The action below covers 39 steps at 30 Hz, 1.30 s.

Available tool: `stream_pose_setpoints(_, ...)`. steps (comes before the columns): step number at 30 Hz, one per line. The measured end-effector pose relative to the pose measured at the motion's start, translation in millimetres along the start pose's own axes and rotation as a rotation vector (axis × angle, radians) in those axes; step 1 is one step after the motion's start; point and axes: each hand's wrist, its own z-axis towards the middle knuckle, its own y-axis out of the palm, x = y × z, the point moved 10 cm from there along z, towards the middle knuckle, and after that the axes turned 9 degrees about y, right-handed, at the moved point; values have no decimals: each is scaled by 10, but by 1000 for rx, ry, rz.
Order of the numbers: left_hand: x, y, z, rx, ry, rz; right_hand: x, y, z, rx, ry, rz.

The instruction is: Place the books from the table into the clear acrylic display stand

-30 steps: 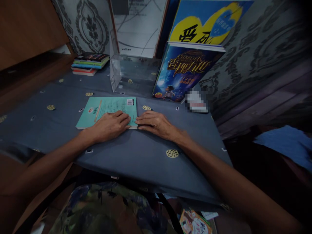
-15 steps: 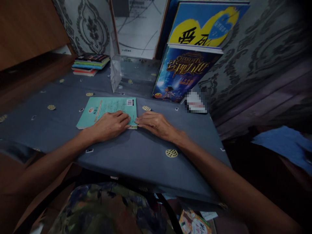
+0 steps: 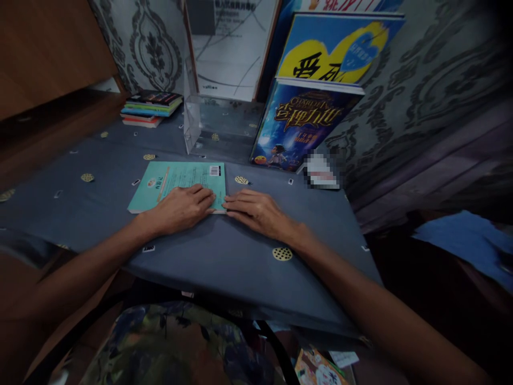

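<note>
A thin teal book lies flat, closed, on the grey-blue cloth that covers the table. My left hand rests on the book's near right part, fingers stretched out flat. My right hand lies flat on the cloth just right of the book, its fingertips touching the book's right edge near the corner. Neither hand holds anything.
A clear acrylic stand stands behind the book. Right of it a dark blue picture book leans upright, with a yellow and blue book behind. A small stack of books lies at the back left. The table's right edge drops off beyond my right arm.
Both hands stay where they were on and beside the teal book. The view has only shifted slightly.
</note>
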Motion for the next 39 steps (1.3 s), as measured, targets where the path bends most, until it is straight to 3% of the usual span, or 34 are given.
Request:
stream_pose_setpoints(4, 14, -47, -21, 40, 30, -12, -98, 44, -42, 27, 43, -190)
stream_pose_setpoints(6, -81, -64, -62, 48, 46, -79, -119, 52, -52, 44, 68, -250)
stream_pose_setpoints(8, -343, -43, -152, 39, -8, -124, -131, 50, -50, 55, 81, -277)
stream_pose_setpoints(13, -1341, 187, -616, -24, -364, -106, -162, 49, -31, 42, 71, -292)
stream_pose_setpoints(16, -1502, 250, -831, -24, -379, -152, -142, 53, -15, 41, 62, -287)
stream_pose_setpoints(20, -1369, 105, -1100, -50, -435, -38, 39, 77, 98, 40, 86, -318)
stream_pose_setpoints(24, -1153, -61, -1325, -94, -521, 52, 328, 174, 396, -31, 119, -345)
stream_pose_setpoints(31, -836, -155, -1441, -243, -555, 69, 763, 365, 942, -78, 214, -388)
stream_pose_setpoints(34, -643, -266, -1354, -162, -449, 77, 827, 431, 1007, -47, 227, -411)
stream_pose_setpoints(39, -100, -284, -1083, 38, -71, -43, 821, 468, 925, -2, 280, -359)
